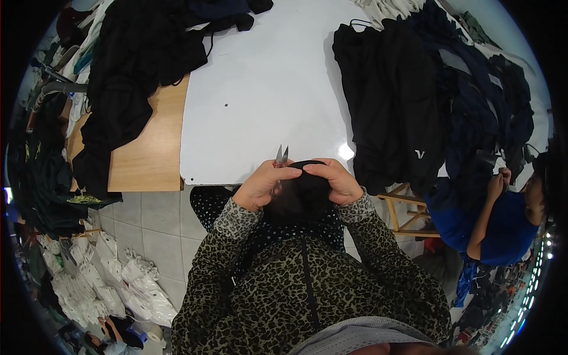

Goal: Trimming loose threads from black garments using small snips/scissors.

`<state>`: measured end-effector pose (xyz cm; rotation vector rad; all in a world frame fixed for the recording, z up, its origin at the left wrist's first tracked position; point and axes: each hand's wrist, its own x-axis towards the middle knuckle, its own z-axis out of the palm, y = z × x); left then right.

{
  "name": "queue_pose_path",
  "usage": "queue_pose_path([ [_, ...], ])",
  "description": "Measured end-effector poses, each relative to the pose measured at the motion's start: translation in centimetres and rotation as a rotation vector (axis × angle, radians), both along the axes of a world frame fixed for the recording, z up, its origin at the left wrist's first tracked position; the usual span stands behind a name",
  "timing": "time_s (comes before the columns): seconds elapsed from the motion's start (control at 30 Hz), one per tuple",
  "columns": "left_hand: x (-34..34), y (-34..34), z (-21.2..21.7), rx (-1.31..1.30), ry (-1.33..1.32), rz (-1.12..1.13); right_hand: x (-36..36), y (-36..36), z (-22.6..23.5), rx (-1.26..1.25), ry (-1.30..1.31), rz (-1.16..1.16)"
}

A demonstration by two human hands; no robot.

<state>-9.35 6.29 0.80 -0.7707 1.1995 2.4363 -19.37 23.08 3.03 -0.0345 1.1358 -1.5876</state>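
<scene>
Between my two hands, just off the near edge of the white table, a black garment [299, 198] hangs down over my lap. My left hand [263, 181] is closed, its thumb pinching the garment's upper edge. That same hand also holds small thread snips [281, 155], whose pointed blades stick up past the fingers, a little apart. On the other side my right hand [338, 180] pinches the same edge, thumb on top. The thumb tips nearly meet. Most of the fingers are hidden behind the cloth.
The white table [266, 89] spans the front. Black trousers [387, 100] lie on its right beside a navy clothes pile [473, 89]. Dark garments [133, 71] cover the left, partly over a wooden tabletop [145, 142]. A co-worker in blue [503, 231] sits at right, near a wooden stool [408, 213].
</scene>
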Motion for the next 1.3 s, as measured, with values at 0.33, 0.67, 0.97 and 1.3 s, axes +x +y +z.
queue_pose_path([
  [0.33, 0.2, 0.5, -0.2, -0.005, 0.149, 0.153, 1.5, -0.1, -1.0, -0.172, -0.192, -0.153],
  [0.67, 0.7, -0.5, 1.6, -0.458, 0.300, 0.042, 1.1, 0.5, -1.2, -0.171, -0.154, -0.074],
  [0.97, -1.1, 0.2, 2.2, -0.825, 0.460, -0.106, 0.8, 0.9, -1.5, -0.141, -0.111, -0.058],
  [1.3, -1.3, 0.8, 0.6, -0.094, 0.186, 0.088, -0.4, 0.7, -0.2, -0.077, 0.673, -0.128],
])
